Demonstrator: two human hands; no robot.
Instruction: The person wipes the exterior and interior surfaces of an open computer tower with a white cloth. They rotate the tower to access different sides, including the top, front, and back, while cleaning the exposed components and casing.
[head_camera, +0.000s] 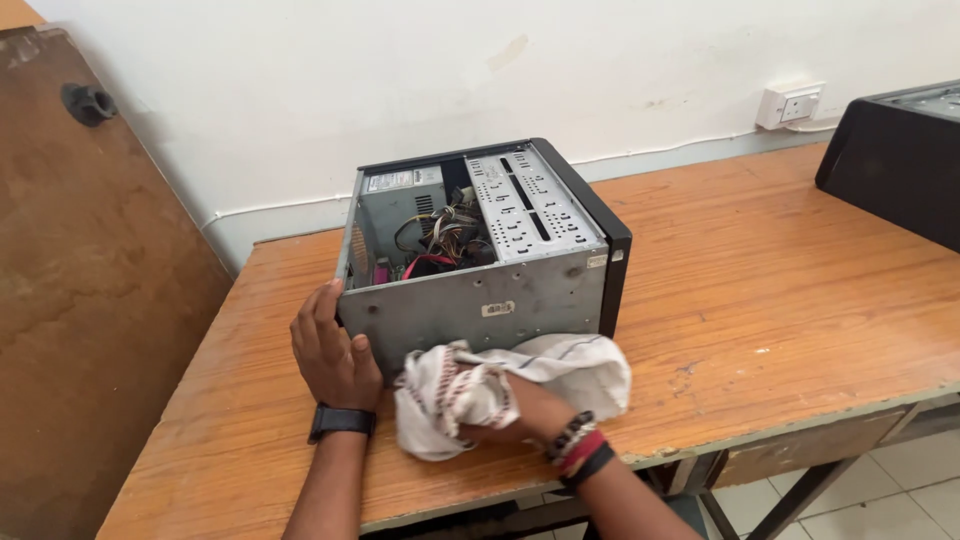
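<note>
Left hand (335, 350) lies flat, fingers spread, against the near left corner of the open computer case (480, 255), apparently bracing it on the wooden counter (760, 300); right hand (515, 410), its grip clenched on a white cloth (560, 375), presses this against the case's lower side panel.

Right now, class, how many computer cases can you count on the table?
2. One open grey case lies mid-table, the left hand on its corner. A black case sits at the right edge, partly cut off. Others may be out of frame.
</note>
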